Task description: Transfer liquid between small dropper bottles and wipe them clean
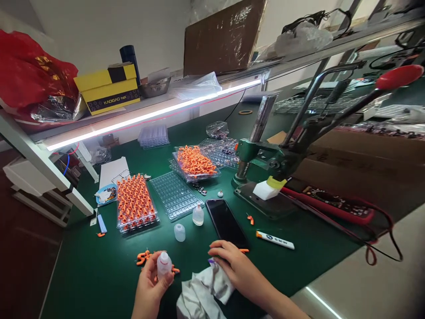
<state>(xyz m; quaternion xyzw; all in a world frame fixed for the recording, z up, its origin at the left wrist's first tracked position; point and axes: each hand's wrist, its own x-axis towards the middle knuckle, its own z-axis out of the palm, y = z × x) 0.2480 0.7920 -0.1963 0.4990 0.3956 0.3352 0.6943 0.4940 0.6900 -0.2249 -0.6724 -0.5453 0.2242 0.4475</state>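
My left hand (pixel 150 283) is closed around a small translucent squeeze bottle (pixel 164 264) with a white top, held upright. Orange hook-shaped pieces (pixel 143 257) lie behind that hand, partly hidden. My right hand (pixel 234 266) hovers over a crumpled white cloth (pixel 199 294), its fingers curled together. At their tips shows a small purple piece (pixel 211 261), too small to name. Just beyond that hand lies a black smartphone (pixel 226 221). A second squeeze bottle (pixel 198 215) and a translucent cap (pixel 179 232) stand to its left.
A clear tray of upright orange pieces (pixel 136 199), an open-celled tray (pixel 175 195) and a heaped orange tray (pixel 195 161) stand behind. A green hand press (pixel 265 155) with a red-knobbed lever, a white marker (pixel 275 240) and a red multimeter (pixel 328 204) are at right.
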